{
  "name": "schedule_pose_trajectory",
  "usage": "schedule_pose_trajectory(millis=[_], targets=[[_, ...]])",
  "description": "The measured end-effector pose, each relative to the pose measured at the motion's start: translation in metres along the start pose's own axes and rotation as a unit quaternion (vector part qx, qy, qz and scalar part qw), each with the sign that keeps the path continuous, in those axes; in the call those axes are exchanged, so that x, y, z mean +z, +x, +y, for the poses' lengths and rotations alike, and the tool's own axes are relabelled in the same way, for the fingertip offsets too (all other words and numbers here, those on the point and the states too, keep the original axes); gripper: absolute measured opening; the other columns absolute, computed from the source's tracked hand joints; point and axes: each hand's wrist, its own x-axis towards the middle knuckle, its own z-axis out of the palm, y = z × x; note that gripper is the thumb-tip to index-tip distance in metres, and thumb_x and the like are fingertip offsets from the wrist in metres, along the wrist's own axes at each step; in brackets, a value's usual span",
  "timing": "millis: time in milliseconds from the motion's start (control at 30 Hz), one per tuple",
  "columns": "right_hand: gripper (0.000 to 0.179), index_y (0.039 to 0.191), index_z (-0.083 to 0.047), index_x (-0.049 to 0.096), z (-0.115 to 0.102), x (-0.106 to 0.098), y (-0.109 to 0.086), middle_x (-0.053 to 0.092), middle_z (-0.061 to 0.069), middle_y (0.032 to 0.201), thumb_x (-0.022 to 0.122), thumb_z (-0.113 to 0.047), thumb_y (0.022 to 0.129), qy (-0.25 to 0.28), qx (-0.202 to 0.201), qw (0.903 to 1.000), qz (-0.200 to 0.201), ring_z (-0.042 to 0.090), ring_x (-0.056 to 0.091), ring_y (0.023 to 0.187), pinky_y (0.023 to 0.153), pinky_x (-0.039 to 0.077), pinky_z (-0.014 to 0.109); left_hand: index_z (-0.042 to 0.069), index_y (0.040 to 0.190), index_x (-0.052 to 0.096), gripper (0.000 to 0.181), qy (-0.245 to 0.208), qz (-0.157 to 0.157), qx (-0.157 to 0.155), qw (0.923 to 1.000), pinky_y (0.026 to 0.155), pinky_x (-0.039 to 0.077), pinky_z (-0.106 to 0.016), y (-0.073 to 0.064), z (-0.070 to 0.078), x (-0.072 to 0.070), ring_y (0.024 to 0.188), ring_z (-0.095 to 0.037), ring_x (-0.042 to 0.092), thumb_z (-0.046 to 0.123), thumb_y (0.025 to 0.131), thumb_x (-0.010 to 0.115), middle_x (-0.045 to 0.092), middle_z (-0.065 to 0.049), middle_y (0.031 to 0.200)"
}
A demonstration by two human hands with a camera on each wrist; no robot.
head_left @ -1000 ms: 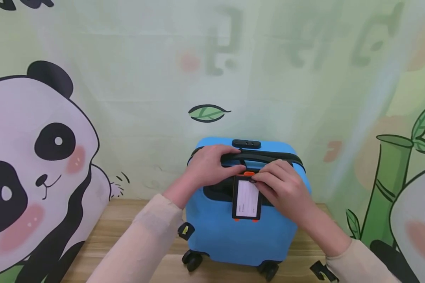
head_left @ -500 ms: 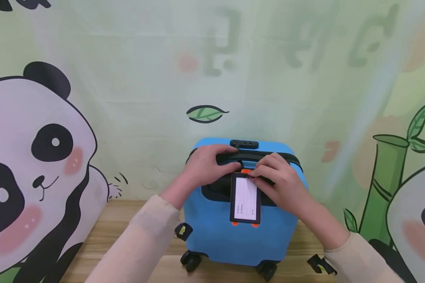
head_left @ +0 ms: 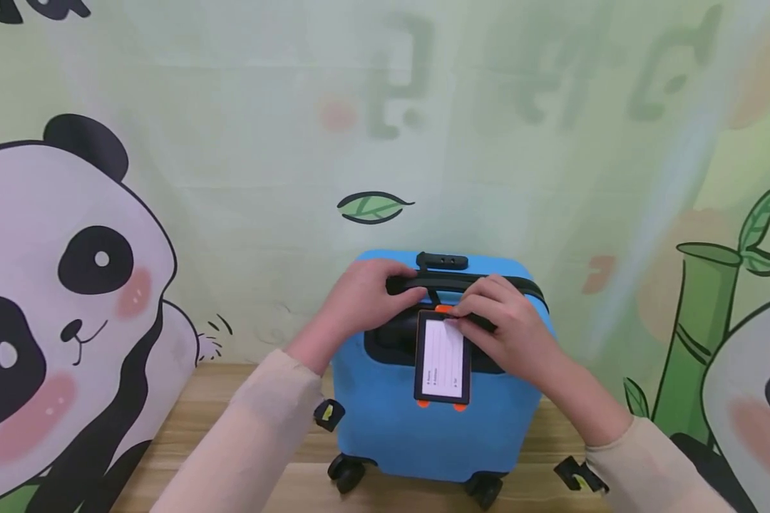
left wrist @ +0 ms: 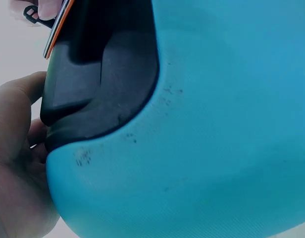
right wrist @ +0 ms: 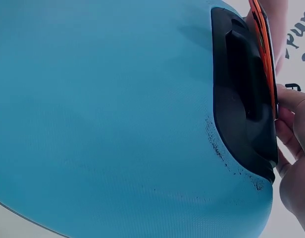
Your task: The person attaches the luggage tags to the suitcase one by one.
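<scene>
A blue suitcase [head_left: 433,434] stands upright on its wheels. From its black top handle [head_left: 445,285] hangs a luggage tag [head_left: 443,356] with a black frame, orange edges and a white lined card. My left hand [head_left: 366,296] grips the left end of the handle between thumb and fingers. My right hand [head_left: 513,328] pinches the tag's black strap [left wrist: 39,20] just above the card, over the orange tab. In the right wrist view the small black buckle [right wrist: 293,87] sticks out beyond my right fingers. The tag's orange back [right wrist: 264,44] faces the suitcase in that view.
The suitcase stands on a wood-grain surface [head_left: 231,410]. Behind it hangs a green cloth backdrop [head_left: 263,142] printed with pandas and bamboo. A black combination lock [head_left: 448,261] sits on the suitcase top. Black wheels [head_left: 346,474] show at its base.
My left hand has slid a little left along the handle, away from the strap. My right hand has shifted slightly left, still pinching the strap. The tag hangs slightly lower.
</scene>
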Motion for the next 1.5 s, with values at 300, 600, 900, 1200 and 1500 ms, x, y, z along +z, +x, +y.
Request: schedule_pose_trajectory(millis=[300, 600, 900, 1200, 1500], targets=[[0.023, 0.094, -0.011, 0.077, 0.001, 0.001, 0.003, 0.07, 0.003, 0.097, 0.088, 0.004, 0.082, 0.006, -0.004, 1.0, -0.005, 0.021, 0.06, 0.096, 0.072, 0.054, 0.036, 0.013, 0.139, 0.073, 0.046, 0.001, -0.025, -0.004, 0.9997, 0.105, 0.056, -0.042, 0.006, 0.006, 0.001, 0.126, -0.025, 0.067, 0.04, 0.102, 0.074, 0.072, -0.006, 0.139], [0.027, 0.097, -0.008, 0.078, 0.002, 0.002, 0.01, 0.072, 0.005, 0.098, 0.088, 0.009, 0.079, -0.001, -0.016, 0.9999, 0.004, 0.024, 0.063, 0.094, 0.074, 0.055, 0.041, 0.016, 0.141, 0.071, 0.041, -0.058, -0.024, -0.007, 0.998, 0.11, 0.053, -0.044, 0.008, 0.007, 0.001, 0.132, -0.024, 0.063, 0.032, 0.104, 0.073, 0.069, -0.005, 0.144], [0.024, 0.101, -0.006, 0.079, 0.006, 0.002, 0.012, 0.074, 0.007, 0.1, 0.087, 0.008, 0.082, -0.003, 0.006, 0.9999, 0.012, 0.026, 0.064, 0.095, 0.074, 0.056, 0.042, 0.015, 0.132, 0.076, 0.029, -0.118, 0.003, 0.027, 0.9926, 0.108, 0.054, -0.041, 0.011, 0.009, 0.003, 0.128, -0.022, 0.067, 0.024, 0.105, 0.072, 0.075, -0.002, 0.132], [0.015, 0.098, -0.004, 0.075, 0.012, 0.003, 0.014, 0.07, 0.01, 0.095, 0.082, 0.005, 0.089, -0.005, 0.03, 0.999, 0.032, 0.026, 0.059, 0.089, 0.075, 0.049, 0.041, 0.01, 0.117, 0.082, 0.019, -0.082, 0.064, 0.09, 0.9905, 0.097, 0.059, -0.037, 0.016, 0.009, 0.01, 0.107, -0.021, 0.074, 0.018, 0.101, 0.078, 0.08, -0.004, 0.116], [0.01, 0.095, -0.002, 0.069, 0.013, -0.003, 0.022, 0.061, 0.007, 0.086, 0.079, 0.0, 0.094, 0.034, 0.122, 0.9919, 0.008, 0.021, 0.055, 0.083, 0.072, 0.047, 0.036, 0.006, 0.11, 0.082, 0.014, 0.025, 0.162, 0.2, 0.9662, 0.084, 0.063, -0.033, 0.015, 0.007, 0.018, 0.095, -0.022, 0.078, 0.011, 0.098, 0.08, 0.081, -0.008, 0.109]])
